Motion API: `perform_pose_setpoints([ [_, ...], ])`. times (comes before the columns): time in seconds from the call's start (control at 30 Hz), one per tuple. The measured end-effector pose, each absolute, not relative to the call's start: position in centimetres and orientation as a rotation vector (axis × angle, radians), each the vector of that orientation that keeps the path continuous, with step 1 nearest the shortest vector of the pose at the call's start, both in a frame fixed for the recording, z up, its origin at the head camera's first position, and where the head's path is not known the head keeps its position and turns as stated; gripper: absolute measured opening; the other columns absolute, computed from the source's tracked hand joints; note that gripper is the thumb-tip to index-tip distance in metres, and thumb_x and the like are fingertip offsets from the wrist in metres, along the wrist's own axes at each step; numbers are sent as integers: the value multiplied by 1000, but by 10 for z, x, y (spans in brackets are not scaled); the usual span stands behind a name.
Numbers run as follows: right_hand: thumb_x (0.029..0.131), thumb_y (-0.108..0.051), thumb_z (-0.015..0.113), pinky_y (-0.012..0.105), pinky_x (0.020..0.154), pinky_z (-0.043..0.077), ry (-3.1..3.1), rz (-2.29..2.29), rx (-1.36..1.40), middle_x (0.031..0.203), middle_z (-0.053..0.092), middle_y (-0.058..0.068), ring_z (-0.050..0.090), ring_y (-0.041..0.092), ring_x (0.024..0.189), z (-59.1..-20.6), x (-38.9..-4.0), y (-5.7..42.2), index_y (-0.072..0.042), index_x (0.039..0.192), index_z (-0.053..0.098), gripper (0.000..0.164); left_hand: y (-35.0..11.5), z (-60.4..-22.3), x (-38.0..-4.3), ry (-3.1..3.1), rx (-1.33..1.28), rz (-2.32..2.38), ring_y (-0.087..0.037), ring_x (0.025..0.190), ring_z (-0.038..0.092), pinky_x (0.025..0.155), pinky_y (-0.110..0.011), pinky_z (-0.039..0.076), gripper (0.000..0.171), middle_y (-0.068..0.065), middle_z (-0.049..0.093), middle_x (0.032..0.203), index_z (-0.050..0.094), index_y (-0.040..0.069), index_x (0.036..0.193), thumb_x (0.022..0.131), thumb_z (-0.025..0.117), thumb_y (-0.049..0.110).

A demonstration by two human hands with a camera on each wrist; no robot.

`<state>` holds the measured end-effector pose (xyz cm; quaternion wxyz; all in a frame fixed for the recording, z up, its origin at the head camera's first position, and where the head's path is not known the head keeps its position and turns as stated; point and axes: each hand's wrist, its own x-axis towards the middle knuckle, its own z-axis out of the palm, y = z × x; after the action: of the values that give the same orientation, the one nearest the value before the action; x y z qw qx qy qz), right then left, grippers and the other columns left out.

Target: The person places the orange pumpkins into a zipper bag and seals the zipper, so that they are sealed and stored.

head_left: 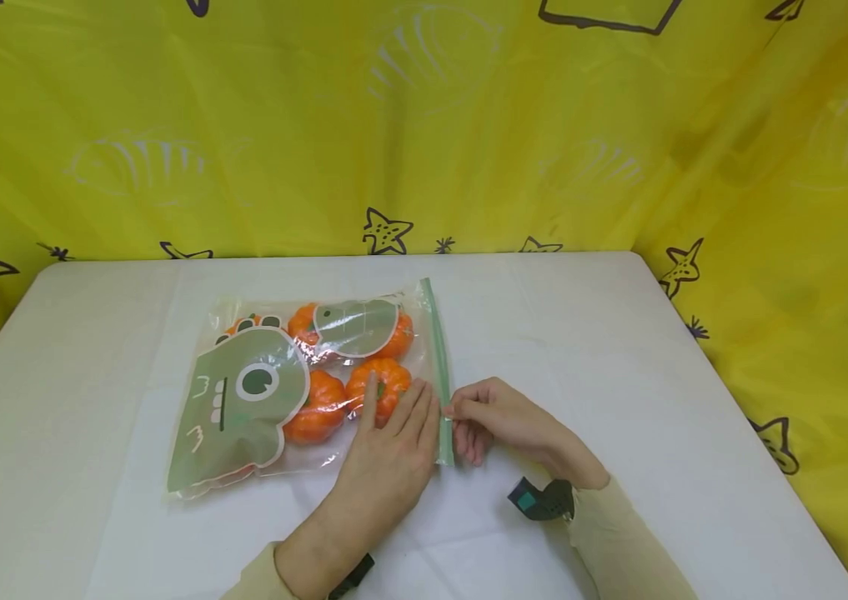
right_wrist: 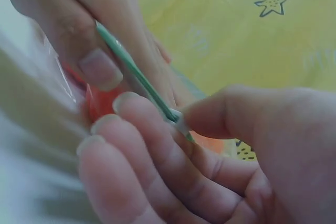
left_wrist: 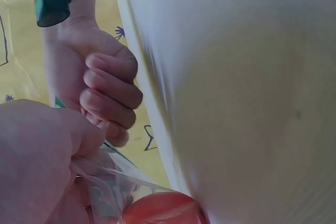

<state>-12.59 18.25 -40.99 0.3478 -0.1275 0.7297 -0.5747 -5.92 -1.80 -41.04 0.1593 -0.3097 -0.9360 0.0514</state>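
A clear zip bag (head_left: 348, 442) printed with a green cartoon monster lies on the table with several orange toy pumpkins (head_left: 316, 408) inside. Along its right edge runs a green zip strip (head_left: 436, 358). My left hand (head_left: 393, 458) rests on the bag beside this strip, fingers stretched over one pumpkin. In the right wrist view its thumb (right_wrist: 100, 69) lies on the other side of the strip, so the hand grips the bag's edge. With thumb and forefinger, my right hand (head_left: 494, 417) pinches a small pale slider (right_wrist: 179, 120) on the strip; its other fingers are curled.
The bag lies on a white-covered table (head_left: 604, 333). Behind and to the right hangs a yellow curtain (head_left: 303, 150) with drawn fish and stars. A dark device (head_left: 539, 498) is worn at the right wrist.
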Motion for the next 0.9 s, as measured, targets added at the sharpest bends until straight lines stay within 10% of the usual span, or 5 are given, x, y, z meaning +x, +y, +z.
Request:
perform_pose_setpoints([
  [0.9, 100, -19, 53, 28, 58, 59, 2047, -1529, -191, 70, 66, 6, 63, 16, 56, -414, -149, 179, 3, 91, 65, 26, -16, -411, -54, -2665, -906, 220, -24, 143, 43, 116, -67, 21, 50, -7, 52, 149, 55, 7, 141, 98, 57, 33],
])
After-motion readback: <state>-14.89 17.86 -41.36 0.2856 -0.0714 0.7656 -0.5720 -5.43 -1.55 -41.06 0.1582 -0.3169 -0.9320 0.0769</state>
